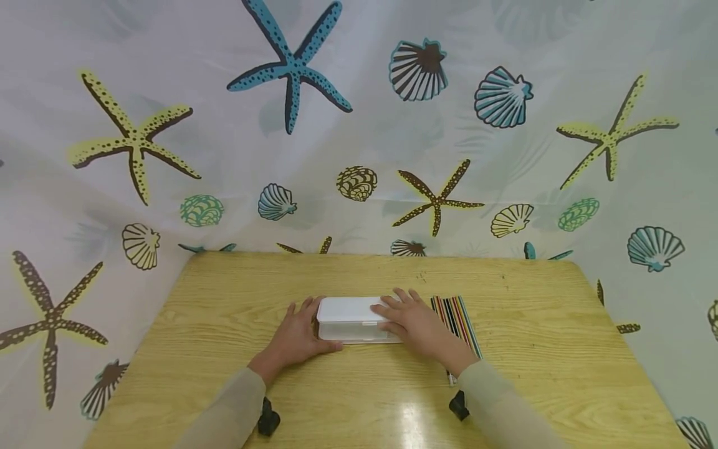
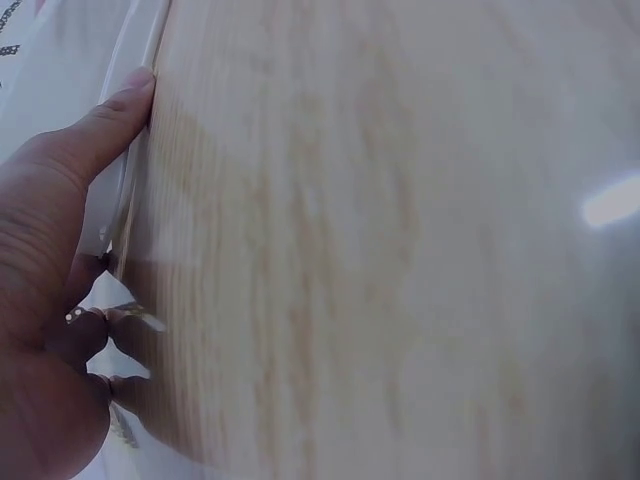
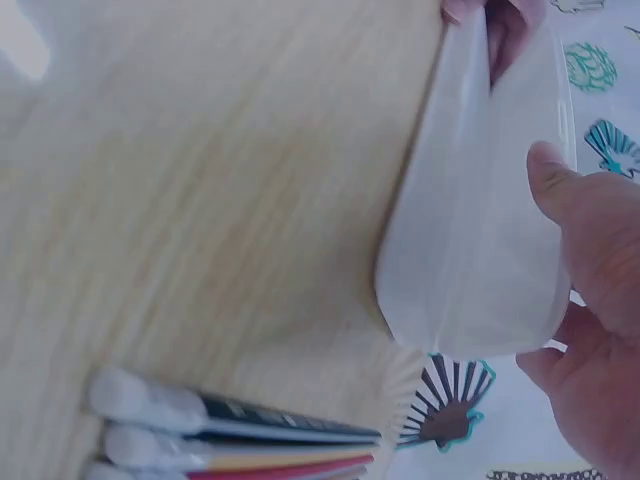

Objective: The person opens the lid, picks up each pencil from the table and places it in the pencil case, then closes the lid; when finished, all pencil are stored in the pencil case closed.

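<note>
From where I stand, 12 o'clock is the far side of the table, straight ahead of the person. A long white box (image 1: 336, 330) sits near the middle of the wooden table (image 1: 550, 349). It has a smooth white lid (image 1: 348, 308) and a see-through front with a small tab (image 1: 369, 323). I cannot tell if the lid is all the way down.

The left hand (image 1: 295, 337) grips the box at its 9 o'clock end. Its thumb (image 2: 110, 120) lies along the low front edge, and the other fingers go round the end. The right hand (image 1: 421, 324) holds the box at its 3 o'clock end. Its fingers reach over the lid, and its thumb is at the front.

At 3 o'clock from the box, and close to it, lie lots of thin pencils (image 1: 453, 315), black, red, yellow and blue, side by side in a row. Some have white ends (image 3: 140, 395), and those point toward 6 o'clock. The right wrist is above part of the row.

The person wears pale sleeves (image 1: 224, 405), and a little black thing (image 1: 268, 419) sits by each wrist. A bright shiny spot (image 1: 411, 424) is on the wood at 5 o'clock. At 12 o'clock hangs a pale cloth (image 1: 348, 137) with shells and starfish, like a big blue starfish (image 1: 293, 64) between 11 and 12.
</note>
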Demonstrator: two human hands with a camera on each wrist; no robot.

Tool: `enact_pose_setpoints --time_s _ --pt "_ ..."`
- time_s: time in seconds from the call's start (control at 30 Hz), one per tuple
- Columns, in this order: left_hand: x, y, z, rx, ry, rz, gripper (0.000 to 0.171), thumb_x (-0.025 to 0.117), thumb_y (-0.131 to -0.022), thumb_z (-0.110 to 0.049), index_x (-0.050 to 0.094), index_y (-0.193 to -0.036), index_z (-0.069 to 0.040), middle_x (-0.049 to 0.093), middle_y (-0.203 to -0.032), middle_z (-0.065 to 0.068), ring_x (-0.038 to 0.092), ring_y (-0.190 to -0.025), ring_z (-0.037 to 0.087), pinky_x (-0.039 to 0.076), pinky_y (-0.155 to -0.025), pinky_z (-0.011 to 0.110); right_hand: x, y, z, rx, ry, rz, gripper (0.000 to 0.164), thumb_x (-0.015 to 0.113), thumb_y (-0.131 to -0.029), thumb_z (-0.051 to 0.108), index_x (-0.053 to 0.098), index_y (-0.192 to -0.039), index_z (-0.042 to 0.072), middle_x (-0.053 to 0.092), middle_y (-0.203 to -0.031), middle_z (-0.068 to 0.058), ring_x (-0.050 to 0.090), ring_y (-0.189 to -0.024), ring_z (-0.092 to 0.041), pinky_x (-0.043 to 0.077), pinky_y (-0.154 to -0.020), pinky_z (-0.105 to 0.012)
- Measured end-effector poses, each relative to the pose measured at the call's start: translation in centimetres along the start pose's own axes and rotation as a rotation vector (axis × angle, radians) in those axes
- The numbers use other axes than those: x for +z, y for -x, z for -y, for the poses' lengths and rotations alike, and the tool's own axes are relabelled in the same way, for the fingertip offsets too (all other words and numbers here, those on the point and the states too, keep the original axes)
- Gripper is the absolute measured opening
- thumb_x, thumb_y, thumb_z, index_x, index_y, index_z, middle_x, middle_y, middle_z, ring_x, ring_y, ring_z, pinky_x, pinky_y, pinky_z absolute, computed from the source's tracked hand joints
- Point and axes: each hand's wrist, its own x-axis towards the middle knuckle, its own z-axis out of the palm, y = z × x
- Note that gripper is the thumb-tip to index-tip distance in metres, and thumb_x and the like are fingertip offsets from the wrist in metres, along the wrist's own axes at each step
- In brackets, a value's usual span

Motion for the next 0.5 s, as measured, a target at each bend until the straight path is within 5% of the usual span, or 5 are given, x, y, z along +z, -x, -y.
enact_pose_setpoints --time_s 0.13,0.3,0.5 --pt "0.0 0.0 0.0 0.012 0.006 -0.011 0.111 0.089 -0.077 -0.060 0.041 -0.160 -0.004 0.049 -0.160 0.022 0.035 -0.155 0.049 0.013 -0.127 0.074 -1.0 -0.1 -0.7 0.006 -0.010 -0.076 0.049 0.056 -0.110 0.033 0.054 -0.156 0.018 0.051 -0.161 -0.016 0.037 -0.156 -0.043 0.025 -0.130 -0.061" --pt "-0.1 0.0 0.0 0.023 -0.006 -0.017 0.106 0.089 -0.077 -0.059 0.047 -0.156 -0.002 0.051 -0.159 0.023 0.037 -0.154 0.049 0.014 -0.127 0.073 -1.2 -0.2 -1.1 0.059 0.117 -0.182 0.055 0.055 -0.110 0.034 0.047 -0.161 0.016 0.046 -0.164 -0.020 0.037 -0.155 -0.045 0.027 -0.128 -0.064" --pt "-0.1 0.1 -0.1 0.010 -0.033 -0.008 0.106 0.088 -0.078 -0.061 0.047 -0.156 -0.002 0.049 -0.159 0.026 0.039 -0.153 0.048 0.016 -0.128 0.071 -0.4 -0.7 -0.9 0.139 0.273 -0.201 0.060 0.047 -0.113 0.035 0.033 -0.166 0.011 0.028 -0.171 -0.025 0.025 -0.160 -0.047 0.024 -0.127 -0.067"
